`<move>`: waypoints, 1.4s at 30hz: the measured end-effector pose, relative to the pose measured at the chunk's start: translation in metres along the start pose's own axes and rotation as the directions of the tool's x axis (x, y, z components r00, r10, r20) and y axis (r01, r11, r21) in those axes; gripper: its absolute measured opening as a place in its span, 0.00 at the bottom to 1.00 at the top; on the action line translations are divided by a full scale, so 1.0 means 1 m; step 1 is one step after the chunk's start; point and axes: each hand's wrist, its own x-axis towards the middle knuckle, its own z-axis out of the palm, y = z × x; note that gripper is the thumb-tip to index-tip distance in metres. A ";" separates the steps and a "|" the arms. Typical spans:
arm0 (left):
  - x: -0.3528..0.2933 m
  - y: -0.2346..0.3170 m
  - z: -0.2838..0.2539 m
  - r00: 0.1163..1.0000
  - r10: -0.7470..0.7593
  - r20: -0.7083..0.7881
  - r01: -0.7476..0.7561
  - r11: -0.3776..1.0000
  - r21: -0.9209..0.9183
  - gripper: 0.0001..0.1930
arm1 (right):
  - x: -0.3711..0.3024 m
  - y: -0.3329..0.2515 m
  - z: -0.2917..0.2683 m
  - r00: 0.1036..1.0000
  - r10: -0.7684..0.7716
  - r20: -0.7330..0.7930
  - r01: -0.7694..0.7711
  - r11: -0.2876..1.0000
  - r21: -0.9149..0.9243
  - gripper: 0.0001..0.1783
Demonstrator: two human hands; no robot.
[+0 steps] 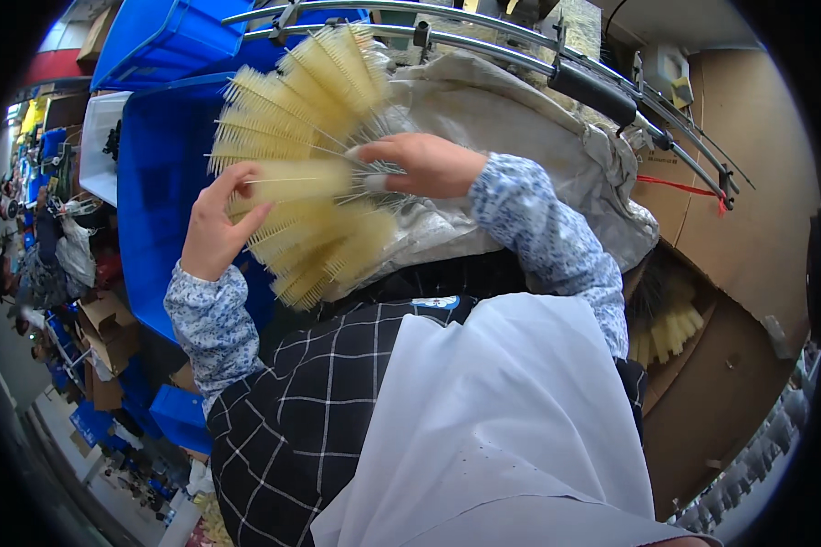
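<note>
A fan of pale yellow bristle brushes [292,114] on thin wire stems lies spread out in front of me, the bristle ends toward the left. One brush [303,180] lies across the middle of the fan, its bristles smeared by motion. My left hand [217,221] has its thumb and fingers curled round the bristle end of that brush. My right hand [429,166], with white covers on its fingertips, closes on the wire stems [388,171] at the other end. Exactly which stems it pinches is hard to make out.
A whitish cloth sack [502,118] lies under the stems, below metal rails with a black roller [595,91]. Blue bins [160,228] stand at the left. On the right, an open cardboard box [730,365] holds more yellow brushes [670,328].
</note>
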 end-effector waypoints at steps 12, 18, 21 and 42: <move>0.006 0.031 0.009 0.982 0.184 0.027 -0.186 0.977 0.107 0.12 | 0.017 0.013 0.067 0.968 -0.076 -0.241 0.051 0.993 -0.107 0.25; -0.041 0.037 0.025 0.889 0.060 0.453 -0.062 0.998 -0.010 0.20 | -0.042 -0.023 -0.027 0.479 0.060 -0.876 0.031 0.996 0.085 0.27; -0.054 0.031 0.049 0.876 0.049 0.481 -0.063 0.998 0.013 0.24 | -0.088 0.004 -0.103 0.382 -0.010 -0.924 -0.318 0.938 -0.141 0.21; -0.032 0.049 0.038 0.939 0.156 0.308 -0.152 0.988 -0.038 0.17 | -0.131 0.113 -0.174 0.497 0.165 -0.852 -0.817 0.421 -0.394 0.16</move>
